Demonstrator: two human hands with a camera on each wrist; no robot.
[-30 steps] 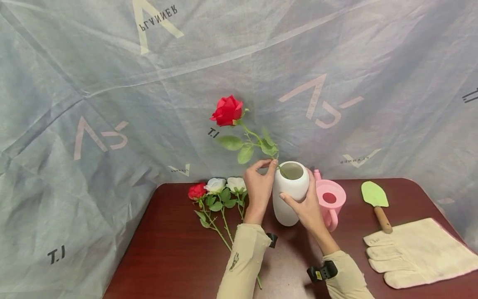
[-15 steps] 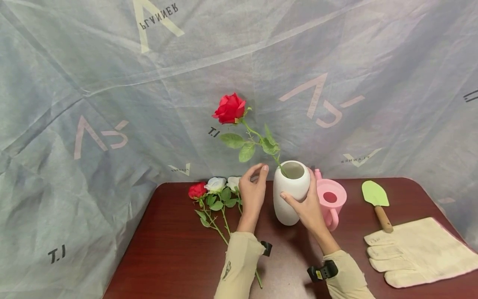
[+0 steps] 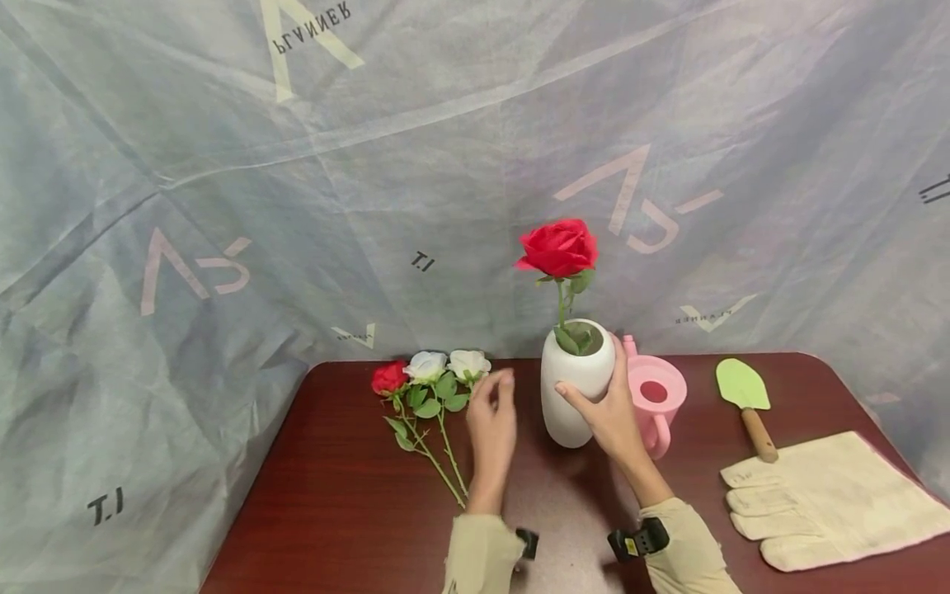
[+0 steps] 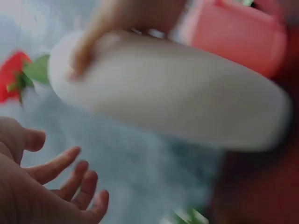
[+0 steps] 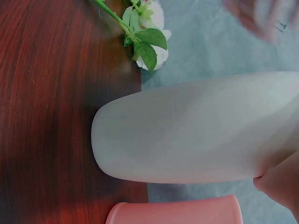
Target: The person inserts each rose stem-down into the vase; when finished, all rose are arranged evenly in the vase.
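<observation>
A white vase [image 3: 567, 404] stands upright on the table, and my right hand [image 3: 614, 417] grips its right side, thumb across the front. Out of its mouth rises a red rose [image 3: 560, 250], its stem inside and leaves at the rim. Apart from the vase, on its left, my left hand [image 3: 493, 437] is raised with nothing in it; the left wrist view shows its fingers [image 4: 86, 186] loosely bent and spread. Just beyond that hand lie a white rose [image 3: 467, 364], another white rose [image 3: 426, 367] and a red rose [image 3: 389, 378]. The left hand hides part of one stem.
A pink watering can [image 3: 659, 392] stands close to the vase's right. Farther right lie a green trowel [image 3: 745, 386] with a wooden handle and a cream work glove [image 3: 831, 503]. Behind the dark red table [image 3: 326, 511] hangs a grey cloth [image 3: 356, 206].
My left hand has let go of the rose stem and moved left and down. The rose has dropped deeper into the vase and swung upright. My right hand keeps its grip.
</observation>
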